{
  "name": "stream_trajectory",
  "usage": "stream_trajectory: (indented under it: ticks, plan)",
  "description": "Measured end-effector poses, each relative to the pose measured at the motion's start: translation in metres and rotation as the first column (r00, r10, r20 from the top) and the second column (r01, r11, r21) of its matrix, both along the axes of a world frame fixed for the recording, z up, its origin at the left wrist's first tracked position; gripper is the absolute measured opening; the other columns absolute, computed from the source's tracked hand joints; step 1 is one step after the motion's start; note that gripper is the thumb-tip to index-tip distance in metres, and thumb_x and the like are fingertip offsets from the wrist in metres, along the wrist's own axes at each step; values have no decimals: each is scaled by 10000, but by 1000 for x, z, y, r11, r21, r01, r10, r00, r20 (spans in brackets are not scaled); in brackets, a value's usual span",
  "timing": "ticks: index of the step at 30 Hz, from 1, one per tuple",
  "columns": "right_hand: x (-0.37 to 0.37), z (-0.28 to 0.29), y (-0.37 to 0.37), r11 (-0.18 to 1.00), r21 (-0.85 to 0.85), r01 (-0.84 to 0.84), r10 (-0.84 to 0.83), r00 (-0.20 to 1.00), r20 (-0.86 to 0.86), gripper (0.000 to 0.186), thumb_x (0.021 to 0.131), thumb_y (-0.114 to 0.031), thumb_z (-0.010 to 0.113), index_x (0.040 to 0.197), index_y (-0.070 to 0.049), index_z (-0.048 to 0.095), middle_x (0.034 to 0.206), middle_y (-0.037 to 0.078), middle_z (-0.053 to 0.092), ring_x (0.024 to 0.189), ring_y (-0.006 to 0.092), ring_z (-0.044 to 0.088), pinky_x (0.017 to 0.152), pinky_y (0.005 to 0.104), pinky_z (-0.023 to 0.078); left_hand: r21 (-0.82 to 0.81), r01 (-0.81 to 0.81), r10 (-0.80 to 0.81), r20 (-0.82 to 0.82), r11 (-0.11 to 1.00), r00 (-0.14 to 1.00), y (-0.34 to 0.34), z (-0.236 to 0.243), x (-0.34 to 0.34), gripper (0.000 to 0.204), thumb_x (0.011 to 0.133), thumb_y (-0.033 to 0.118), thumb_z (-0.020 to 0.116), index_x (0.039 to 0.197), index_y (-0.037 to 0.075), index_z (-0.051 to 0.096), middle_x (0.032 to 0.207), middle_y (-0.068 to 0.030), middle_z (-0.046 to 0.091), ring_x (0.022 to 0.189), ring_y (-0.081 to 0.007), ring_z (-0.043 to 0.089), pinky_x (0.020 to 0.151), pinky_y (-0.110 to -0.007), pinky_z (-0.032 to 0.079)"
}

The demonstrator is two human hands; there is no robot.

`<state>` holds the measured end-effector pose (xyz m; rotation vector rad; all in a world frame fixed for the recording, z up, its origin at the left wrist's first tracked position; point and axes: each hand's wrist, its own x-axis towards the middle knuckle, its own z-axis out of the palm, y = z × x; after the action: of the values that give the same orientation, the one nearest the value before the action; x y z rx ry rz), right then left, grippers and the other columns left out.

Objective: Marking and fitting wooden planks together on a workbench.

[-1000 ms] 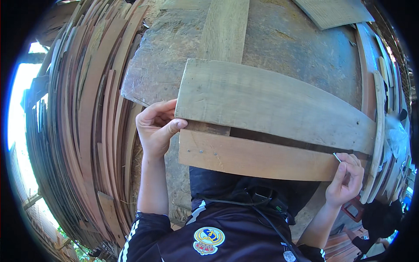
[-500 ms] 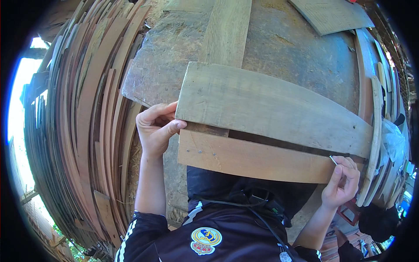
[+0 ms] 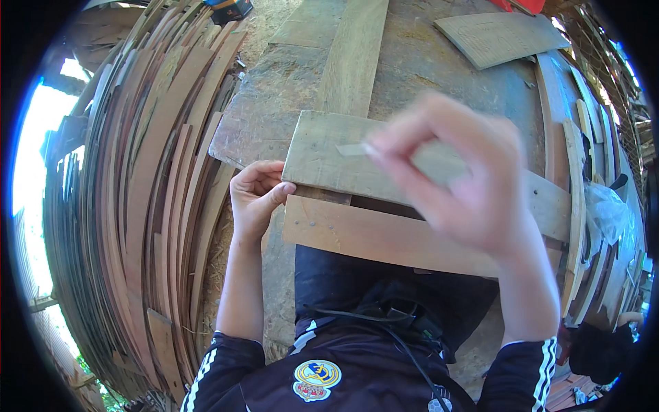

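My left hand [image 3: 255, 206] pinches the left end of a wide greyish wooden board [image 3: 319, 165], thumb in front and fingers behind. Below it lies a narrower light-brown plank [image 3: 364, 233] with a few dark nail spots near its left end, a dark gap running between the two. Raised over the board's middle, my right hand [image 3: 480, 178] is smeared by motion. Between its thumb and forefinger sits a thin, flat, pale strip [image 3: 353, 150], too blurred to name more exactly. The hand and forearm hide part of both pieces of wood.
Long wooden strips [image 3: 137, 185] are stacked along the left. A worn worktop [image 3: 425, 62] stretches ahead, with an upright plank [image 3: 350, 62] lying across it and a grooved board [image 3: 501, 38] at far right. More slats and a clear plastic bag [image 3: 607, 213] stand at right.
My right hand has risen from the right end of the light-brown plank and swung left over the wide board, carrying the thin strip. My left hand keeps its pinch.
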<state>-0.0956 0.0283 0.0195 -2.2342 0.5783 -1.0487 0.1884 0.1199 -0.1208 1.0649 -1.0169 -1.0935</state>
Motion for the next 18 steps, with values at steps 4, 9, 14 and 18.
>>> stream_trajectory:
  ticks: [4, 9, 14, 18]
  plan:
    - [23, -51, -27, 942, 336, -6, -45, 988, 145, 169, 918, 2, 635, 1068, -41, 699, 870, 97, 737, 809, 206, 741, 743, 304, 568, -6, 50, -50, -213, 999, 976, -2, 25, -19, 361, 960, 161, 728, 1253, -31, 641, 1110, -84, 703, 977, -141, 691, 851, -268, 552]
    - [21, -64, -28, 945, 323, -50, 19, 995, 98, 189, 954, 3, 603, 1110, -43, 699, 911, 110, 749, 865, 198, 739, 813, 297, 554, -29, -269, 252, 457, 963, 853, -2, 69, -43, 344, 961, 198, 720, 1237, -3, 677, 1113, -97, 693, 1031, -168, 664, 901, -278, 508]
    - [30, -56, -22, 871, 474, -131, -3, 963, 271, 134, 948, -15, 632, 1045, -44, 720, 949, 101, 755, 859, 198, 729, 803, 273, 542, -260, -45, 242, 802, 965, 546, -11, 111, -81, 389, 830, 67, 774, 1209, 31, 694, 1060, -148, 710, 991, -273, 691, 885, -369, 536]
    - [20, -66, -33, 949, 291, -123, 82, 985, 149, 99, 878, -102, 747, 967, -59, 747, 995, 103, 757, 940, 247, 723, 851, 329, 542, -195, -107, 220, 774, 975, 593, -16, 96, -102, 370, 817, 44, 768, 1177, 22, 686, 1050, -137, 730, 956, -269, 711, 870, -372, 547]
